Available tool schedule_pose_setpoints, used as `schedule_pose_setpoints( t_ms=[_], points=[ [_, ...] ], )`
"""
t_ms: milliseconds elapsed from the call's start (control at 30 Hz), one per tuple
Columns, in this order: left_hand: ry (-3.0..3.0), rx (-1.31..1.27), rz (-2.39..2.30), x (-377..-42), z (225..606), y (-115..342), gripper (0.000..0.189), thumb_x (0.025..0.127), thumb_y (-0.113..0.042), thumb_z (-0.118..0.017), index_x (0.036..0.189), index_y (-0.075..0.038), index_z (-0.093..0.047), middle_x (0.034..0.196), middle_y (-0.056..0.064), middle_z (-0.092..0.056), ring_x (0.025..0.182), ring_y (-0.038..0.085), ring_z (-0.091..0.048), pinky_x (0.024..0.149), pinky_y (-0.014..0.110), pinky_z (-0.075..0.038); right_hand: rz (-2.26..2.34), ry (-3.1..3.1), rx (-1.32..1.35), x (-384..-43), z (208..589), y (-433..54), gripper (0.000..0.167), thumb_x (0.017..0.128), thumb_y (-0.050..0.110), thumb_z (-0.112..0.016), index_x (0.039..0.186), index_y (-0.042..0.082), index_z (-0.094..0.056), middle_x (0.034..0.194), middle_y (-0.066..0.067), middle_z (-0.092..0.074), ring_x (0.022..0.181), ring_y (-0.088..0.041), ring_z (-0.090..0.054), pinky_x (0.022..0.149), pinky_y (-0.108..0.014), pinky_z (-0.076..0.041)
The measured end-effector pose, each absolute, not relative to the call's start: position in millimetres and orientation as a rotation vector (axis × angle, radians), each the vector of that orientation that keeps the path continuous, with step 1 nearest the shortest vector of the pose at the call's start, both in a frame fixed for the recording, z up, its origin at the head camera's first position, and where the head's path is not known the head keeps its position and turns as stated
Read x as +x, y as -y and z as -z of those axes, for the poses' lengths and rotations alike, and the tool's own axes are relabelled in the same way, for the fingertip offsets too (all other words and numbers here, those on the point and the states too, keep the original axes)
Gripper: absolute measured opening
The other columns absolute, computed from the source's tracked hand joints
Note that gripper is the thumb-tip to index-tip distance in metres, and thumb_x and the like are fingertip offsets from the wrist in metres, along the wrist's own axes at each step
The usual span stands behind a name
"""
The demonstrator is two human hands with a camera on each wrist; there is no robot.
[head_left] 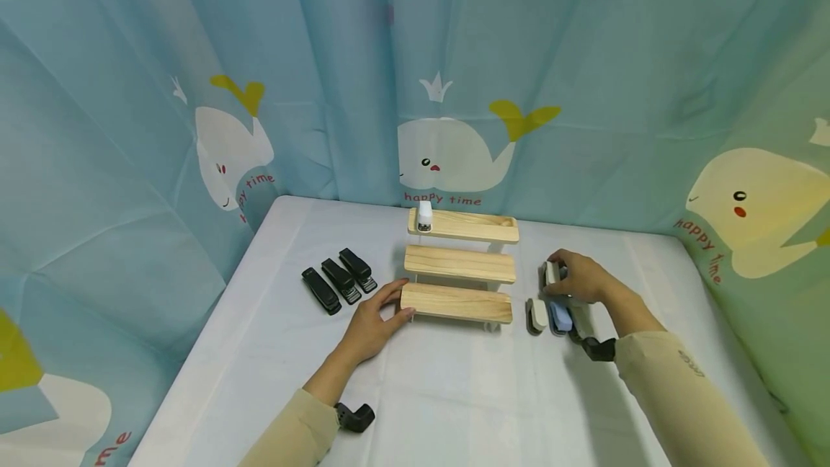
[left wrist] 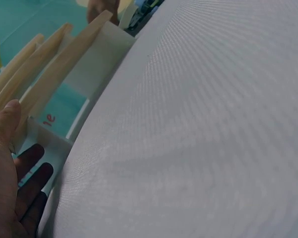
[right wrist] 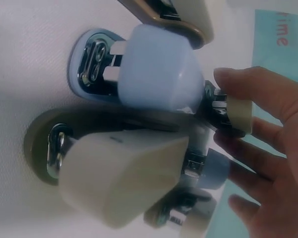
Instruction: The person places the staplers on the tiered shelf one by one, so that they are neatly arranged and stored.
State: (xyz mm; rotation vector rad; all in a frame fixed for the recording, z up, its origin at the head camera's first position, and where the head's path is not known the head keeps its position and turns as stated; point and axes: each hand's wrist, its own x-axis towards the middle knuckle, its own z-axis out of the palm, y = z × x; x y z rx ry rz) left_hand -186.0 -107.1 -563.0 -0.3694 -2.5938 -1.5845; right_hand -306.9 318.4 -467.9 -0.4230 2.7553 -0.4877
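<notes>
My left hand (head_left: 372, 326) grips the left end of the lowest board of a three-tier wooden stand (head_left: 457, 301), thumb at the front edge. In the left wrist view, the lower fingers extend beside its clear support (left wrist: 44, 136). My right hand (head_left: 583, 278) pinches a small cream stapler (right wrist: 239, 115) at the back of a group to the right of the stand. Nearer to me in that group stand a light blue stapler (right wrist: 159, 69) and a cream stapler (right wrist: 121, 173). Behind them, another blue stapler (right wrist: 216, 168) shows below my right fingers.
A white stapler (head_left: 424, 216) stands at the left of the stand's top board. Several black staplers (head_left: 340, 279) lie in a row left of the stand. A curtain with whale prints (head_left: 454, 153) hangs along the back edge of the white-covered table (head_left: 467, 395).
</notes>
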Motion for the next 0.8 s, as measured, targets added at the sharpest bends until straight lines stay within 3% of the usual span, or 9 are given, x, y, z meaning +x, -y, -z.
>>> schedule_pose_setpoints(
  t_ms=[800],
  points=[
    [2.587, -0.384, 1.585, -183, 561, 107, 0.065, 0.096, -0.051, -0.071, 0.154, -0.033, -0.048, 0.138, -0.003, -0.069, 0.142, 0.026, -0.054, 0.12, 0.057, -0.038, 0.531, -2.8, -0.421, -290, 435, -303, 0.069, 0.09, 0.033, -0.08, 0.141, -0.006, -0.052, 0.136, -0.033, -0.057, 0.122, -0.051, -0.058, 0.097, -0.065, -0.05]
  ],
)
